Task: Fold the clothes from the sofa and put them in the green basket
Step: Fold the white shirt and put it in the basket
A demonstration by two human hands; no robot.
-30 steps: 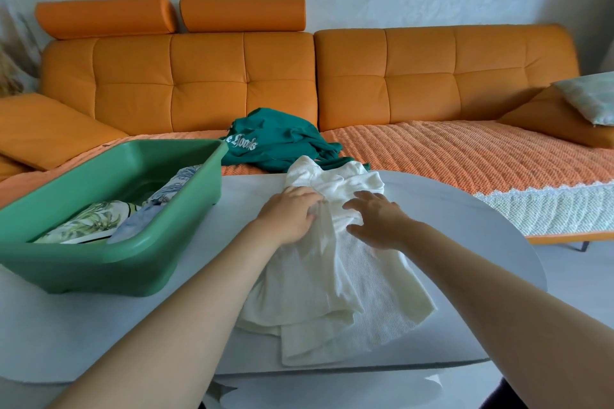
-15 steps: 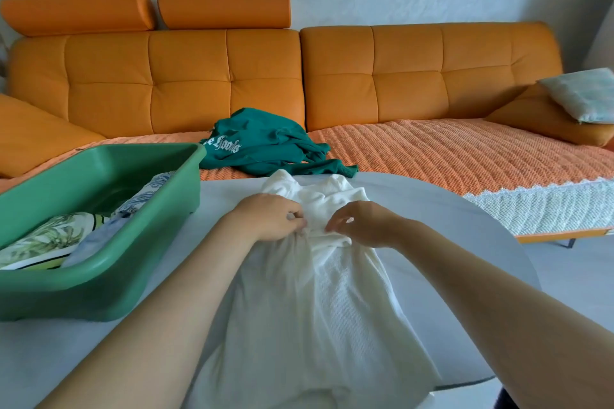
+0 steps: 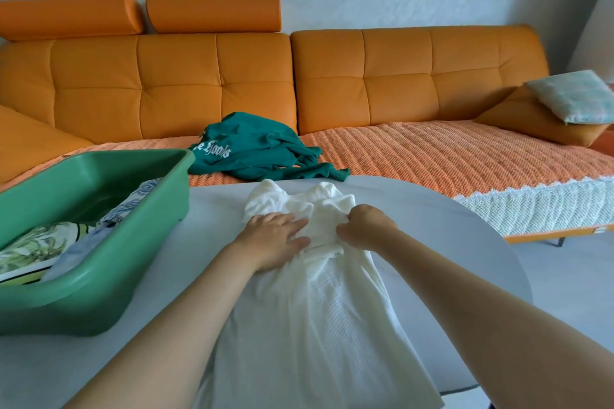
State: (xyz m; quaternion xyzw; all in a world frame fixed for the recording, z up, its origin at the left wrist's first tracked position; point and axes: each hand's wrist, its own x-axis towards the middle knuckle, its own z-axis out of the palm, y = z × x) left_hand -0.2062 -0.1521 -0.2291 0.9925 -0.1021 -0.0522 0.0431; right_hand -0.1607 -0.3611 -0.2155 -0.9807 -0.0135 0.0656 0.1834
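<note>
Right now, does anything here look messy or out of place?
Only the green sweatshirt lies crumpled and unfolded on the sofa. The white garment is bunched at its top, where the right hand pinches it.

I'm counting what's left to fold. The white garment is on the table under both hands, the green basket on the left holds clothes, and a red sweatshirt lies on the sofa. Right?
Not quite. The head view shows the sweatshirt on the sofa is dark green, not red. The rest stands: the white garment lies on the table and the green basket holds clothes.
</note>
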